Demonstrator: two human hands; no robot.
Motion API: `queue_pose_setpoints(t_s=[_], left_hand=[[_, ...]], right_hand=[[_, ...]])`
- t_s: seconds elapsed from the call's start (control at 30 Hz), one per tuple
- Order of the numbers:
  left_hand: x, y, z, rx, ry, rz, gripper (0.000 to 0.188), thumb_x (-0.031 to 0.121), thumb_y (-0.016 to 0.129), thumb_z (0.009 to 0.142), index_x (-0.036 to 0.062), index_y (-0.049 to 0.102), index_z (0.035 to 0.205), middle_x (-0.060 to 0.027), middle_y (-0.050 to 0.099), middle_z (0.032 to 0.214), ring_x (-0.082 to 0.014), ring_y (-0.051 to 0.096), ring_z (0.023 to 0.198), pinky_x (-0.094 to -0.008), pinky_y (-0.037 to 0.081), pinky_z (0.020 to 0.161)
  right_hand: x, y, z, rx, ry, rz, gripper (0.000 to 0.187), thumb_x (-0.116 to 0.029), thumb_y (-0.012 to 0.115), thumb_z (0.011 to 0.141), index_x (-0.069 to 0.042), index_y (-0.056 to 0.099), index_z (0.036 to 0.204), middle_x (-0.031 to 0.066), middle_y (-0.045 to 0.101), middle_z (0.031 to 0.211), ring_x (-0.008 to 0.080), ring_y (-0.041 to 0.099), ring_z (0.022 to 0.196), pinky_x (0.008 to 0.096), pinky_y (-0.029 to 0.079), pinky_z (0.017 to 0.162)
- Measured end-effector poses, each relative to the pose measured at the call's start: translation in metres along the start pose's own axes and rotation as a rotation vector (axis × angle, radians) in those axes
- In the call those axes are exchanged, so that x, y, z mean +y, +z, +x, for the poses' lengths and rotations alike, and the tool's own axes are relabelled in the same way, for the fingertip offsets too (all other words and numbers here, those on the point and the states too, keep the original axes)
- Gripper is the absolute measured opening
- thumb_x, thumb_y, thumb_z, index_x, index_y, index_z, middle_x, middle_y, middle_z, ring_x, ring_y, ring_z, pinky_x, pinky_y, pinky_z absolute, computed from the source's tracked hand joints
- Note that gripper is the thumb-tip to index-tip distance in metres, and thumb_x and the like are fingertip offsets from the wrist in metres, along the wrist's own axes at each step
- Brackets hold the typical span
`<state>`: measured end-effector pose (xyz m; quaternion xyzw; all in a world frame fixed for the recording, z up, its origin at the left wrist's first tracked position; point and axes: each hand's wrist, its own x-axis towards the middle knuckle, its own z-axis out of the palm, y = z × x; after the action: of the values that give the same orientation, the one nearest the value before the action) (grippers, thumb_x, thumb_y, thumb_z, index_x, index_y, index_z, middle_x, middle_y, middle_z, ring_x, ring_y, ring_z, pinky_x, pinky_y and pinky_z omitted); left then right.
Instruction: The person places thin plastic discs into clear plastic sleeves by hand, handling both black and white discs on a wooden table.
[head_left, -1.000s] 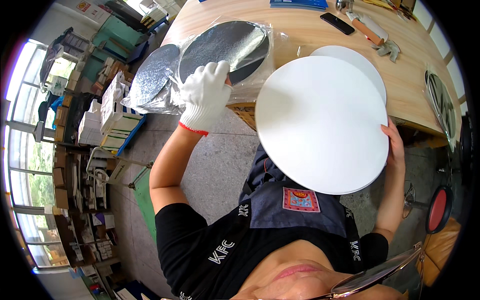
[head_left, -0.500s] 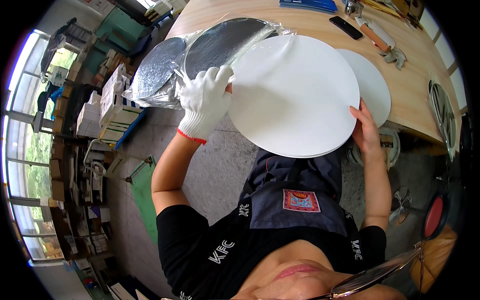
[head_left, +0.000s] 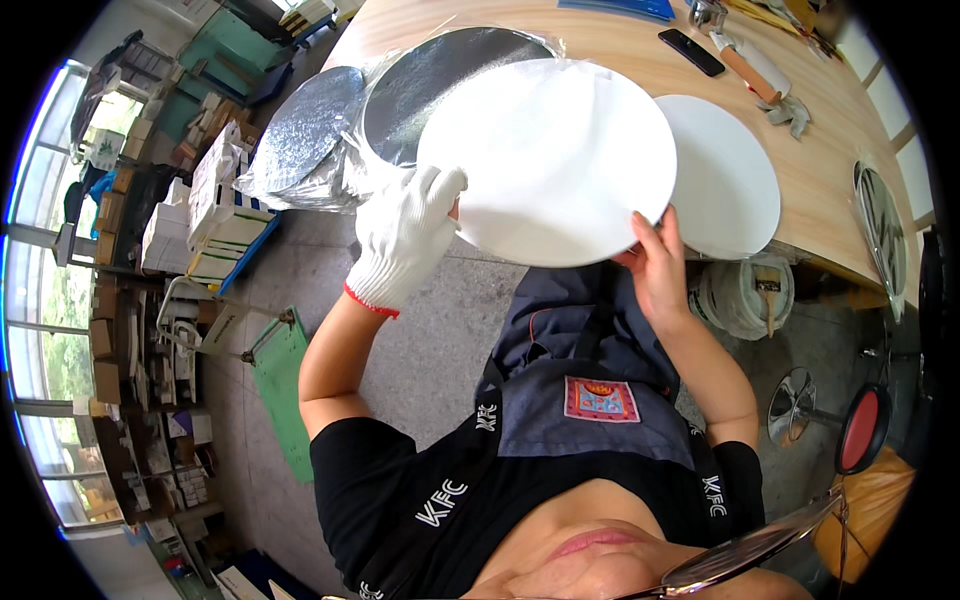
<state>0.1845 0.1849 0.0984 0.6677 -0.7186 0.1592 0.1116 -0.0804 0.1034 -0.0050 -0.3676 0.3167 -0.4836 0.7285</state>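
Observation:
A large round white board (head_left: 550,165) is held between my hands over the table's near edge. My left hand (head_left: 405,235), in a white knitted glove with a red cuff, is closed on the board's left rim. My bare right hand (head_left: 655,265) grips its lower right rim, fingers on top and thumb hidden. Another round white board (head_left: 725,180) lies on the table to the right, partly covered by the held one. Beyond my left hand are a large silver round board (head_left: 430,85) and a smaller silver round board (head_left: 310,130), both in clear plastic wrap.
On the wooden table (head_left: 610,38) lie a black phone (head_left: 691,52), a roller-like tool (head_left: 750,72), a grey cloth-like scrap (head_left: 788,117) and blue packets (head_left: 620,8). A clear bucket with a brush (head_left: 765,295) stands below the table. A green trolley (head_left: 280,395) is at the left.
Both hands have shifted the held white board left and away from me, tilting it. More of the white board on the right now shows.

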Motion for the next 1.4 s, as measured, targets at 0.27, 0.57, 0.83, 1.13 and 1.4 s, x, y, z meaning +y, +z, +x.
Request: queue_pose_setpoints(t_s=[0.27, 0.57, 0.83, 1.13, 1.4], left_hand=[[-0.003, 0.006, -0.007, 0.125, -0.003, -0.099, 0.008, 0.006, 0.066, 0.082, 0.0107, 0.062, 0.087, -0.0045, 0.064, 0.082, -0.0247, 0.065, 0.078, -0.0353, 0.051, 0.066], [0.005, 0.020, -0.014, 0.098, 0.044, -0.172, 0.018, 0.009, 0.065, 0.074, 0.0152, 0.061, 0.091, -0.0021, 0.059, 0.084, -0.0242, 0.062, 0.077, -0.0363, 0.051, 0.060], [0.014, 0.026, -0.009, 0.238, 0.057, -0.268, 0.012, 0.009, 0.072, 0.076, 0.0124, 0.061, 0.079, -0.0035, 0.060, 0.074, -0.0238, 0.063, 0.071, -0.0348, 0.050, 0.060], [-0.012, 0.029, -0.017, 0.260, 0.356, -0.482, 0.059, 0.021, 0.083, 0.061, 0.0187, 0.063, 0.117, -0.0075, 0.064, 0.110, -0.0310, 0.063, 0.096, -0.0475, 0.050, 0.083], [-0.046, 0.087, -0.019, 0.309, 0.132, -0.136, 0.058, 0.008, 0.079, 0.065, 0.0146, 0.067, 0.121, -0.0095, 0.058, 0.134, -0.0351, 0.054, 0.125, -0.0574, 0.038, 0.108]], right_hand=[[-0.023, 0.012, 0.039, -0.140, 0.210, -0.142, 0.028, -0.022, 0.051, 0.103, -0.007, 0.050, 0.126, 0.0027, 0.058, 0.091, 0.0084, 0.051, 0.057, 0.0211, 0.044, 0.049], [0.003, 0.050, 0.047, -0.268, 0.292, -0.224, 0.027, -0.022, 0.051, 0.104, -0.005, 0.045, 0.123, 0.0111, 0.061, 0.105, 0.0233, 0.069, 0.088, 0.0357, 0.060, 0.077], [-0.010, 0.090, 0.093, -0.387, 0.353, -0.229, 0.025, -0.009, 0.048, 0.101, 0.008, 0.047, 0.119, 0.0228, 0.065, 0.111, 0.0268, 0.069, 0.098, 0.0344, 0.061, 0.084], [-0.027, 0.069, 0.120, -0.647, 0.525, -0.446, 0.030, -0.026, 0.058, 0.100, -0.004, 0.060, 0.120, 0.0138, 0.069, 0.108, 0.0207, 0.071, 0.091, 0.0287, 0.059, 0.079], [-0.023, 0.031, 0.196, -0.175, -0.830, -1.141, 0.040, -0.023, 0.072, 0.088, -0.005, 0.058, 0.122, 0.0093, 0.067, 0.103, 0.0227, 0.067, 0.091, 0.0317, 0.055, 0.078]])
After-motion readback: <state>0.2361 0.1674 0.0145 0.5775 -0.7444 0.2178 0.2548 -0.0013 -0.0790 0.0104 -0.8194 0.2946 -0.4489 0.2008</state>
